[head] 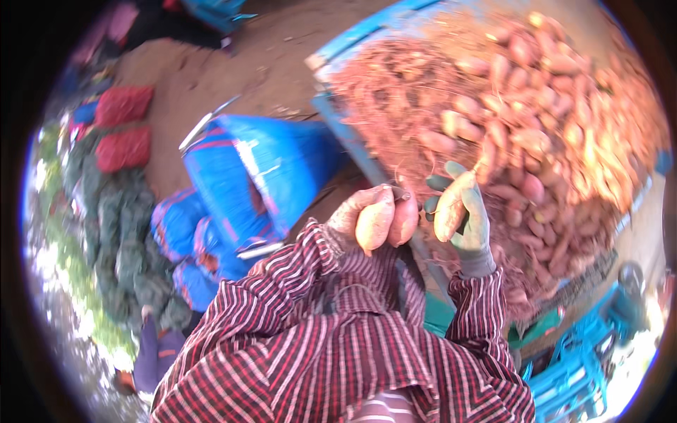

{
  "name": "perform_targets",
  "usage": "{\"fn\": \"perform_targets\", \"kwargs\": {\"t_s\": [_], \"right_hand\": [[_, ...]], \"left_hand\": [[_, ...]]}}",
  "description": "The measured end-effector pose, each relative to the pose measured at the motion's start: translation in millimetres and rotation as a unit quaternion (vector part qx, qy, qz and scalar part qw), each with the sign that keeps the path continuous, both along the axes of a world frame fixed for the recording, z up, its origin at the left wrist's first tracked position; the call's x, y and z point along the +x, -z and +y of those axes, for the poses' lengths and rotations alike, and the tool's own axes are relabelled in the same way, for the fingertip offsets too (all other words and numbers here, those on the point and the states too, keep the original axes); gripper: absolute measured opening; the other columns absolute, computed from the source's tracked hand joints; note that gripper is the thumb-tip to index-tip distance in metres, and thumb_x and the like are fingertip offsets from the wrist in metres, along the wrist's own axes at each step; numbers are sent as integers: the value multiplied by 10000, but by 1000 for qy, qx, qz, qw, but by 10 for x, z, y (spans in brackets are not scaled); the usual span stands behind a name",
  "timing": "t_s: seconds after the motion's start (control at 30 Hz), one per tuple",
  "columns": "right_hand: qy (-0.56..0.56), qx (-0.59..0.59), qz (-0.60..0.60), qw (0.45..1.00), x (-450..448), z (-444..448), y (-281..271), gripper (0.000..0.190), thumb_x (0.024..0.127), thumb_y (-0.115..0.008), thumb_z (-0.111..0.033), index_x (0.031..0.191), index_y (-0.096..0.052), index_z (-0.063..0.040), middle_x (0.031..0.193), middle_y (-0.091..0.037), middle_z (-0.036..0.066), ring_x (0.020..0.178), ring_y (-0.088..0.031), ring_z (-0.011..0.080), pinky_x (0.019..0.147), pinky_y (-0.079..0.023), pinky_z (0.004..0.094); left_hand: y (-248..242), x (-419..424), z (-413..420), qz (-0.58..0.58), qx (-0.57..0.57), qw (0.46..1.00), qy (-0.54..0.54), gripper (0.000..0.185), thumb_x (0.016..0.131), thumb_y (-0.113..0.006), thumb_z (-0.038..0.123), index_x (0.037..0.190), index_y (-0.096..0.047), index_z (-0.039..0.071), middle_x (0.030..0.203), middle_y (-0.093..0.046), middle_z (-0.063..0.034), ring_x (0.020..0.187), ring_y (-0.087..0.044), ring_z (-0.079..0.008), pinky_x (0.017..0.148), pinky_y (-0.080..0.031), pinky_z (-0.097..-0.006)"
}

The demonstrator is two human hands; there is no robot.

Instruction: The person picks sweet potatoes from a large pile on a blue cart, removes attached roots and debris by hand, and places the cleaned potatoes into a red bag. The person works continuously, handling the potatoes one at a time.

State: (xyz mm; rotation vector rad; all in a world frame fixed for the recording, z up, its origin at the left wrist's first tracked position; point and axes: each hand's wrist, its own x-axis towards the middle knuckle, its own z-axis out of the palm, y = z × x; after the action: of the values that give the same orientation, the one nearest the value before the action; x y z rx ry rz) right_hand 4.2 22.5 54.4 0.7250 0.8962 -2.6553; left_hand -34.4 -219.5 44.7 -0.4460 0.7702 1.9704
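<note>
My left hand (353,211), in a soiled glove, grips two sweet potatoes, a paler one (374,224) and a redder one (403,218), side by side with thin roots at their upper ends. A tan sweet potato (451,207) is held upright, slightly tilted, in my right hand (475,219), which wears a green-palmed glove with a grey cuff. Both hands are near the edge of a blue-framed table (359,150), where a large heap of sweet potatoes (529,140) lies with loose roots and reddish soil.
Left of the table stands a blue sack (288,164) in a frame with pale bars. Filled blue bags (182,217), red mesh sacks (124,149) and a dark green netted pile (124,238) lie farther left. Blue plastic chairs (574,375) stand lower right. Other people are partly visible at the left.
</note>
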Motion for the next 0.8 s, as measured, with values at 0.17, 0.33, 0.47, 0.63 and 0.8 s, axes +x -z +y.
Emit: {"fn": "perform_targets", "kwargs": {"t_s": [0.17, 0.33, 0.47, 0.63, 0.8], "right_hand": [[-80, -15, 6, 997, -312, -947, -114, 439, 942, -621, -268, 1306, -535, -39, 1238, -641, 209, 1073, -673, 330, 907, -578, 483], [-106, -35, 33, 993, -441, -1693, -129, 496, 1031, -499, -478, 1030, -634, 0, 1101, -693, 202, 915, -690, 293, 828, -585, 428], [-63, -16, 55, 996, -468, -1938, -17, 367, 1069, -459, -300, 960, -645, -4, 966, -679, 124, 811, -652, 199, 727, -536, 313], [-39, 25, 57, 997, -353, -1824, 33, 346, 1058, -501, -304, 1053, -650, 7, 1008, -680, 100, 904, -661, 199, 851, -540, 356], [-32, 532, 215, 818, -96, -1358, 308, 212, 917, -642, -182, 1069, -656, -34, 1025, -701, 152, 936, -692, 323, 823, -546, 401]], "left_hand": [[-373, 38, -1697, 15, -35, 975, -221, 540, 990, -594, 380, 1353, -577, -19, 1365, -609, -205, 1262, -598, -259, 1110, -466, -421], [-282, -24, -2778, 147, -561, 814, -35, 561, 976, -654, 388, 1384, -581, 10, 1322, -633, -137, 1214, -592, -260, 1019, -489, -392], [-186, 18, -2239, 296, -580, 758, 29, 602, 977, -657, 305, 1465, -485, -3, 1409, -547, -160, 1296, -532, -261, 1053, -464, -384], [-28, 171, -993, 36, -137, 985, -97, 693, 928, -654, 213, 1532, -375, 17, 1439, -533, -120, 1326, -517, -254, 1131, -395, -387], [140, 128, -546, 23, -111, 992, 59, 558, 917, -675, 267, 1375, -514, -7, 1069, -658, -75, 926, -642, -188, 829, -522, -325]]}}
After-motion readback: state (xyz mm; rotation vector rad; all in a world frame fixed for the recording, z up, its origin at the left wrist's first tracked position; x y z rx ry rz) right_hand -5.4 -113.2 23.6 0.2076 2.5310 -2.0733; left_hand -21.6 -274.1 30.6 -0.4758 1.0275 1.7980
